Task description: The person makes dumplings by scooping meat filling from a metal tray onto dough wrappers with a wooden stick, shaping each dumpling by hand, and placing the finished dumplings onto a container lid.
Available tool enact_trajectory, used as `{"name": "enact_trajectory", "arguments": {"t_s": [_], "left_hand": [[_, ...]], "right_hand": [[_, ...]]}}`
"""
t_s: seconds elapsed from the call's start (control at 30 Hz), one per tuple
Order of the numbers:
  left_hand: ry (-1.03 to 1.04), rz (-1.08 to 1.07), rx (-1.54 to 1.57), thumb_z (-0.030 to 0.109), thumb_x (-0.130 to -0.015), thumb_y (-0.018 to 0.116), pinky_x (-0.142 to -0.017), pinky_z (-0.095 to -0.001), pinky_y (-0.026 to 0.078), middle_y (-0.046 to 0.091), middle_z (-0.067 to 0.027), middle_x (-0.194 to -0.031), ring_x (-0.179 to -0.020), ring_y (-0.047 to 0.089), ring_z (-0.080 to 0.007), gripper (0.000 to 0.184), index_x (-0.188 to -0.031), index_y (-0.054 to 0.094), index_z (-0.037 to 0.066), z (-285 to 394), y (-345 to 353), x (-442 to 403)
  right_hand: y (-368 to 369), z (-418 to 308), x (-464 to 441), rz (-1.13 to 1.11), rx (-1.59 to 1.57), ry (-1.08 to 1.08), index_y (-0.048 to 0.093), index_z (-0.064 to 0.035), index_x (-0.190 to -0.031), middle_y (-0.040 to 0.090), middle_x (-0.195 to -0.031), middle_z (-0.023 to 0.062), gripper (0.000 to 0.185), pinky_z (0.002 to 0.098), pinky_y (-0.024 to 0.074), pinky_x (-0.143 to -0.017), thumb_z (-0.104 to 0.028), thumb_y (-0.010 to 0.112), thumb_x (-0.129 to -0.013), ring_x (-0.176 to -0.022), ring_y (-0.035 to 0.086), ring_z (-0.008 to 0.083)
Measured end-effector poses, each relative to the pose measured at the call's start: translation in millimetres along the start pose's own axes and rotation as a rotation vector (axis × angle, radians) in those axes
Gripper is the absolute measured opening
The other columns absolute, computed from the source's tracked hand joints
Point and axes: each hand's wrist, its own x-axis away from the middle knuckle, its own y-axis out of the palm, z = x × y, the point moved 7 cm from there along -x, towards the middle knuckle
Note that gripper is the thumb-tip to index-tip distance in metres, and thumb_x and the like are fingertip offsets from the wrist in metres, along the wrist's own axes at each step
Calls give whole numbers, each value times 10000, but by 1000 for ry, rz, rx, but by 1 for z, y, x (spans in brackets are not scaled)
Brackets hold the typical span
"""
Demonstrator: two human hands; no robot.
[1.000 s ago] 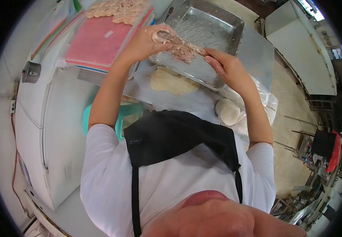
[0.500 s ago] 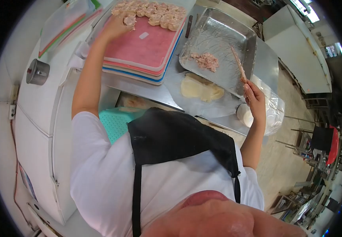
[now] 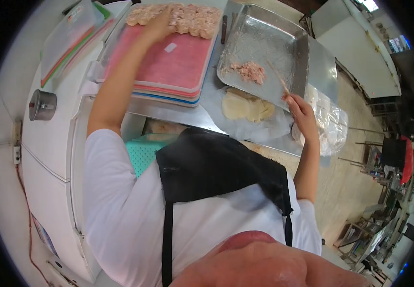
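My left hand reaches onto the dumplings, which sit in close rows at the far side of a pink-topped tray. Its fingertips are among them, blurred, so whether a dumpling is in them does not show. In my right hand is a thin flat stick, tilted over the near right side of a metal pan. A small mound of minced meat lies in that pan. Pale yellow dumpling wrappers rest on a plastic sheet just in front of it.
More trays are stacked under the pink one. A dark-handled tool lies between stack and pan. Plastic-wrapped white packs are at the right. A metal cup and coloured lids stand left; a green basket sits below.
My left hand has moved right and farther in along the dumpling rows; the dumpling seen in it before no longer shows. The stick in my right hand has swung left over the pan.
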Motion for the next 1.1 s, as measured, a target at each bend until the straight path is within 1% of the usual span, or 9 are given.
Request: {"name": "enact_trajectory", "arguments": {"t_s": [0.13, 0.2, 0.27, 0.4, 0.47, 0.6, 0.73, 1.0, 1.1], "left_hand": [[-4, -219, 143, 201, -732, 690, -961, -361, 419, 556, -210, -1230, -1141, 542, -320, 770, -1382, 330, 2, 3, -13, 16], [58, -21, -142, 195, -760, 692, -894, -325, 453, 625, -150, -1076, -1017, 601, -264, 726, -1382, 357, 26, 35, -37, 38], [-249, -197, 150, 192, -761, 708, -894, -324, 460, 609, -173, -1145, -1017, 602, -229, 684, -1346, 395, 28, 102, -56, 65], [79, -74, 605, 129, -845, 637, -862, -311, 465, 617, -115, -1125, -997, 608, -190, 428, -1251, 521, 60, 194, -22, 118], [-10, -263, 798, 114, -854, 629, -834, -300, 470, 605, -63, -1129, -987, 580, -161, 345, -1182, 561, 29, 224, 24, 136], [18, -317, 467, 87, -816, 638, -811, -340, 467, 599, -83, -1063, -976, 577, -225, 285, -1097, 599, 56, 226, 124, 158], [31, -234, 196, 107, -764, 669, -812, -357, 460, 578, -115, -968, -921, 565, -286, 323, -1079, 604, 74, 216, 175, 176], [-139, -196, 372, 145, -781, 666, -758, -347, 456, 590, -108, -911, -863, 573, -295, 156, -894, 665, 36, 196, 190, 181], [-156, -175, 466, 162, -823, 636, -764, -326, 457, 615, -105, -941, -863, 595, -271, 164, -897, 667, 19, 196, 178, 180]], "right_hand": [[-29, 18, -50, -79, 635, -110, 675, -71, -939, 639, -836, 195, 282, 435, 461, -691, -300, 514, -916, -785, 607, 378], [-49, 36, -81, -138, 900, -123, 684, -43, -867, 645, -816, 197, 274, 450, 477, -704, -273, 537, -879, -794, 623, 366], [-57, 58, -111, -154, 1037, -108, 679, -25, -810, 644, -765, 186, 240, 456, 496, -668, -236, 566, -824, -761, 629, 359], [-5, 67, -94, 39, 877, -761, 661, -62, -684, 651, -714, 144, 162, 430, 526, -599, -144, 546, -764, -702, 653, 333], [22, 51, -68, -253, 1089, -596, 664, -52, -723, 663, -764, 153, 145, 399, 541, -595, -123, 546, -767, -700, 666, 299], [-12, 29, -77, -434, 1006, -403, 659, -32, -746, 654, -811, 156, 304, 435, 519, -689, -267, 522, -883, -791, 651, 311], [-18, 63, -132, -164, 934, -651, 656, -38, -752, 651, -757, 146, 236, 435, 520, -636, -204, 523, -856, -714, 644, 327], [-23, 50, -110, -463, 936, -485, 652, -22, -765, 642, -753, 166, 200, 442, 519, -638, -174, 528, -800, -731, 644, 334], [5, 75, -120, -308, 889, -724, 657, -24, -778, 645, -770, 168, 200, 437, 519, -646, -182, 536, -794, -752, 645, 330]]}}
